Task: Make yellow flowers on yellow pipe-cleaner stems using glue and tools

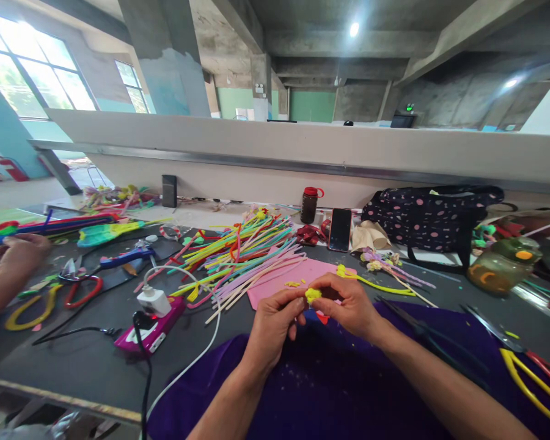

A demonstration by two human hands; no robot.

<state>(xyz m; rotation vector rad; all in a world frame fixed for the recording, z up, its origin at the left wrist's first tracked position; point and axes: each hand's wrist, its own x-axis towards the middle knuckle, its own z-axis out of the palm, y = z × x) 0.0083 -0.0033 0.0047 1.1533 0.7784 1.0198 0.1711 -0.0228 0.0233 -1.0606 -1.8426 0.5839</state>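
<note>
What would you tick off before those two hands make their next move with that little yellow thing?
1. Grip: left hand and right hand both pinch the yellow fuzzy piece: ok.
2. View: the piece is unhidden, above the pink sheet: ok.
3. Supply: coloured stems lie piled just beyond the sheet, seemingly reachable: ok.
4. Space: co-worker's hand is far off at the left: ok.
5. Loose end of the piece tucked in: cannot tell, too small.
</note>
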